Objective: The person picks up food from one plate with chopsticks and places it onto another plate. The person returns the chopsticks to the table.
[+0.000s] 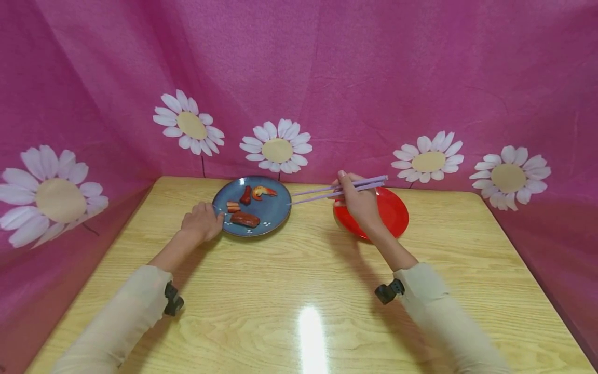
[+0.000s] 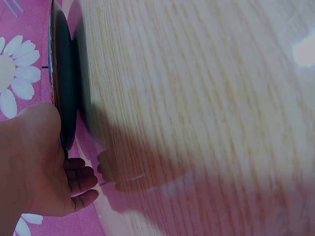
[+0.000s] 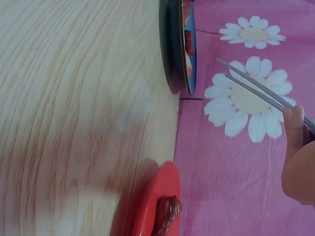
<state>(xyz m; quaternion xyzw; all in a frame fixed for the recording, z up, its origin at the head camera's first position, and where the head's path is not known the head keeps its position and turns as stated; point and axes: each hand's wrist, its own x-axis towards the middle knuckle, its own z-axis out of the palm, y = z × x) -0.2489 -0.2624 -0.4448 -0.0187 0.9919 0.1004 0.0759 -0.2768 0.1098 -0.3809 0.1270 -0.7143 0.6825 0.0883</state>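
Observation:
My left hand (image 1: 202, 222) pinches the left rim of a blue plate (image 1: 275, 208), thumb at the top, the other fingers low beside the edge. On that plate lie a shrimp (image 1: 263, 192), a small dark red piece of food (image 1: 246, 195), a striped meat piece (image 1: 233, 206) and a larger brown meat piece (image 1: 245, 219). Between the plates, my right hand (image 1: 358, 203) grips a pair of purple chopsticks (image 1: 372, 181) above the red plate (image 1: 394, 213). Their slightly parted tips point at the blue plate's right rim, with nothing between them. A glossy brown food piece (image 3: 167, 214) sits in the red plate.
Both plates stand on a light wooden table (image 1: 261, 291) near its back edge. A pink curtain with daisies (image 1: 327, 78) hangs behind and at the sides. Dark wrist cameras (image 1: 390, 292) are strapped over both sleeves.

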